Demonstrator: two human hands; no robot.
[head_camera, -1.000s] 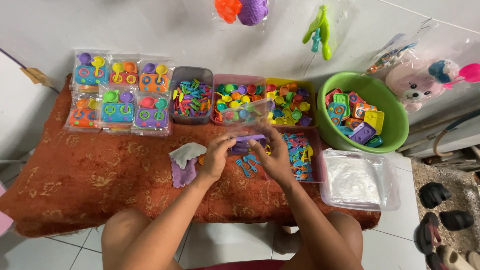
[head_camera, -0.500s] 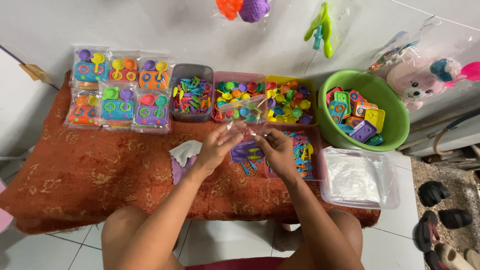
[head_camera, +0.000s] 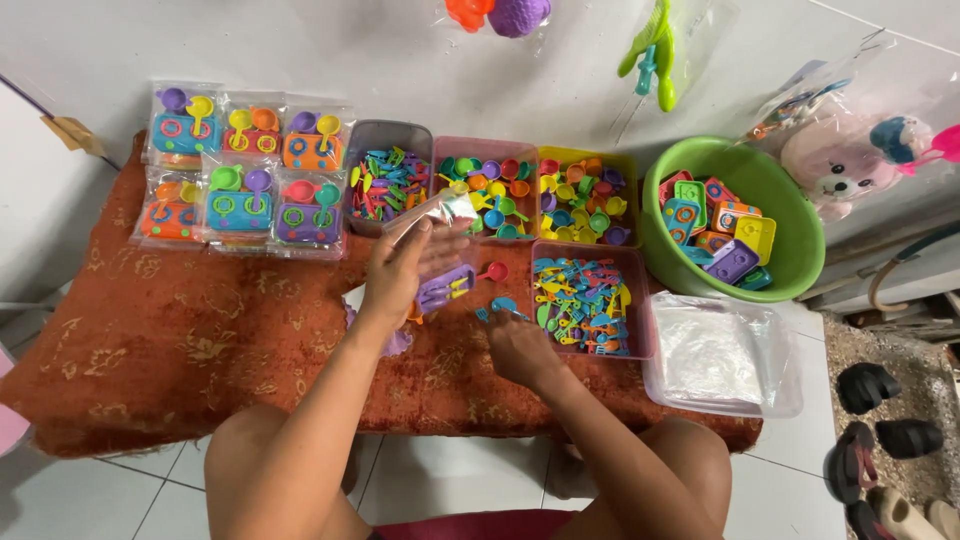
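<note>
Looking down from a head-worn camera, the view showed a person seated at a low bench (head_camera: 150, 350) covered by a rust-orange patterned cloth. Their left hand (head_camera: 400, 270) hovered near the bench's middle, fingers clenched around a clear plastic bag (head_camera: 432, 212) that tilted up toward the far edge. Just beside that hand, a purple toy stove (head_camera: 445, 288) lay on the cloth. Their right hand (head_camera: 520, 345) rested on the cloth close to the near edge, fingertips touching small blue toy utensils (head_camera: 500, 308); whether it gripped one could not be told.

Along the far edge sat a grey bin (head_camera: 385, 135), a pink bin (head_camera: 485, 150) and a yellow bin (head_camera: 590, 160), all filled with small colourful toy cookware. A second pink bin (head_camera: 640, 320) of toy cutlery sat beside the right hand. Packaged toy sets (head_camera: 240, 170) lay at the far left corner. A green basin (head_camera: 790, 230) of toy stoves and a clear tub (head_camera: 780, 390) of bags stood at the right edge.
</note>
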